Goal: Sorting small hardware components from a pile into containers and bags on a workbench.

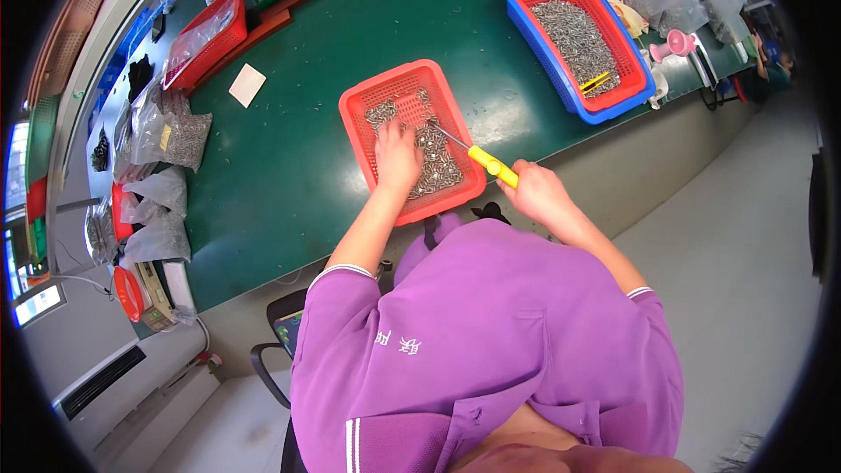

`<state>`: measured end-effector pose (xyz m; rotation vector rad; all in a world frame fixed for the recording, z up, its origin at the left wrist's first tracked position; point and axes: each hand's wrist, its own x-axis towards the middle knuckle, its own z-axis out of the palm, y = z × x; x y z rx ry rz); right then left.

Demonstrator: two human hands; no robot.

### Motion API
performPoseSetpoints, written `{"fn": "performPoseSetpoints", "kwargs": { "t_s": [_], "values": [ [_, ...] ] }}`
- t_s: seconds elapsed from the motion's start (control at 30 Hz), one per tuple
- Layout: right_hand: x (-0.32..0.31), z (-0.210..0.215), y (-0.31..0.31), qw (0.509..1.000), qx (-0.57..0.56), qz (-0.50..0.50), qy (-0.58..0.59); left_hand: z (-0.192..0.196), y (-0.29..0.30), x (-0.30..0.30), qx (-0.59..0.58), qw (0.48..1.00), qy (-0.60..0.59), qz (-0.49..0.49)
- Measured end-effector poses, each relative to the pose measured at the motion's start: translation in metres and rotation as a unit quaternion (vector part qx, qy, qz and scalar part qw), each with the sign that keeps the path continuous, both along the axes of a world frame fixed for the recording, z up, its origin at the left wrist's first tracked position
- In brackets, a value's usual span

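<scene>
A red perforated plastic basket [357, 136] stands near the table's front edge, with small shiny metal parts [438, 173] loose on its bottom. My left hand [399, 158] reaches into it from the left, fingers stretched down and slightly apart against the parts; the fingertips are partly hidden. In my right hand [536, 190], beyond the basket's right rim, is the end of a yellow-handled tool [492, 165] with a thin metal shaft. The shaft slants over the rim, its tip down among the parts near my left fingers.
On the green table [289, 149], a red basket inside a blue one [517, 17] at the back right holds many metal parts and yellow tweezers [595, 82]. Bagged parts [186, 136] and a red bin [229, 35] line the left. A paper square [247, 86] lies between.
</scene>
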<state>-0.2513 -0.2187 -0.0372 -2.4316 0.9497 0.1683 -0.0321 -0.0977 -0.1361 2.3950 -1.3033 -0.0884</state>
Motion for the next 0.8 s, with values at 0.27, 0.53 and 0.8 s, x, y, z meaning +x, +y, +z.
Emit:
{"fn": "performPoseSetpoints", "kwargs": {
  "t_s": [0.27, 0.53, 0.8],
  "values": [
    [0.023, -0.001, 0.008, 1.0, 0.006, 0.028, 0.011, -0.015, -0.017, 0.018, 0.103, 0.99, 0.083, 0.046],
    [0.026, -0.001, 0.007, 0.999, -0.006, 0.049, -0.005, -0.033, -0.017, 0.024, 0.025, 0.992, 0.009, 0.127],
    [0.013, 0.004, -0.008, 0.999, 0.0, 0.001, 0.041, -0.016, -0.024, 0.0, 0.024, 0.991, 0.134, 0.011]
  ]
}}
